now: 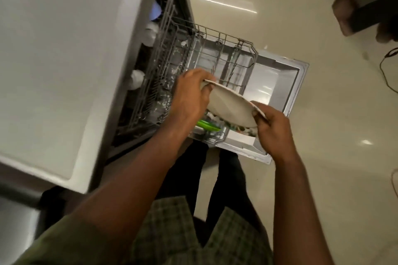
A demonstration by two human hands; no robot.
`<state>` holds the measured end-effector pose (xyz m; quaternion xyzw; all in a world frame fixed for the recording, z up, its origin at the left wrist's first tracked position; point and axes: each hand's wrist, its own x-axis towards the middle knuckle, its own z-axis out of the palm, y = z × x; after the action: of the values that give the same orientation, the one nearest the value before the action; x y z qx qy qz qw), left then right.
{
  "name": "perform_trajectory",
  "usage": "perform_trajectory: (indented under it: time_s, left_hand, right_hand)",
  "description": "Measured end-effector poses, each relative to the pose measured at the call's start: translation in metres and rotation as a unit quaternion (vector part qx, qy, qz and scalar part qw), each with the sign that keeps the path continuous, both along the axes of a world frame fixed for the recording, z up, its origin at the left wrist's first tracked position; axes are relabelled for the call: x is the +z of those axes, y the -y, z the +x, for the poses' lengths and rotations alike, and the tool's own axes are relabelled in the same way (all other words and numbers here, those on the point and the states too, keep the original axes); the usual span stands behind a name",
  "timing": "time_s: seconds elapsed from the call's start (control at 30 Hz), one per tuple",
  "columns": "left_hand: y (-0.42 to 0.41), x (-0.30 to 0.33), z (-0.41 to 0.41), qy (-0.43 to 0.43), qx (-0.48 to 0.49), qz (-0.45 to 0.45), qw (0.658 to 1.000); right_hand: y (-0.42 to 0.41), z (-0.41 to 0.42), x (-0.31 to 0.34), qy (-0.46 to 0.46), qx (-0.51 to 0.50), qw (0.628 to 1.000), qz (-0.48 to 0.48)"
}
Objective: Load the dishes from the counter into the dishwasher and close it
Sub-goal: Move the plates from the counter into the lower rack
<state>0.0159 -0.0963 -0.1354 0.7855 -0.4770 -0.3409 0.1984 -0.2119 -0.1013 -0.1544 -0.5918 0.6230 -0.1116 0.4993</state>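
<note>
I hold a white plate (230, 107) tilted on edge over the pulled-out lower rack (226, 54) of the open dishwasher. My left hand (189, 94) grips its far-left rim, and my right hand (273, 127) pinches its near-right rim. Under the plate, a green dish (207, 126) and other patterned dishes stand in the rack's near end. The dishwasher door (280, 84) lies folded down flat. The upper rack (163, 54) holds white cups (137, 78) further in.
The white counter top (64, 60) fills the left side above the dishwasher. A glossy tiled floor (323, 157) lies to the right, with a thin cable (385, 66) at the right edge. Another person's foot (361, 17) shows at the top right. My legs stand just before the door.
</note>
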Motion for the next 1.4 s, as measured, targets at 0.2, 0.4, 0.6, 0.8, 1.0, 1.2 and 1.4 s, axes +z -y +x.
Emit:
perform_trajectory:
  time_s: [0.2, 0.4, 0.6, 0.8, 1.0, 1.2, 1.4]
  left_hand:
    - [0.014, -0.067, -0.001, 0.001, 0.052, -0.059, 0.997]
    - [0.065, -0.101, 0.005, 0.03, 0.031, -0.16, 0.986]
    - [0.131, -0.12, 0.018, 0.046, 0.014, -0.227, 0.973]
    - [0.166, -0.145, 0.032, 0.019, 0.039, -0.211, 0.976]
    - [0.182, -0.167, 0.039, -0.013, 0.052, -0.203, 0.978]
    - [0.187, -0.178, 0.039, -0.012, 0.059, -0.187, 0.98]
    - [0.186, -0.188, 0.043, 0.028, 0.043, -0.104, 0.993]
  right_hand:
    - [0.007, 0.002, -0.068, 0.052, -0.038, 0.998, -0.005]
    - [0.059, 0.009, -0.112, 0.076, -0.05, 0.988, -0.125]
    - [0.129, 0.024, -0.144, 0.094, -0.051, 0.973, -0.207]
    - [0.182, 0.031, -0.177, 0.092, -0.023, 0.966, -0.239]
    - [0.197, 0.034, -0.204, 0.092, -0.022, 0.968, -0.233]
    - [0.204, 0.039, -0.216, 0.083, -0.014, 0.975, -0.207]
    - [0.213, 0.051, -0.235, 0.038, -0.003, 0.99, -0.136]
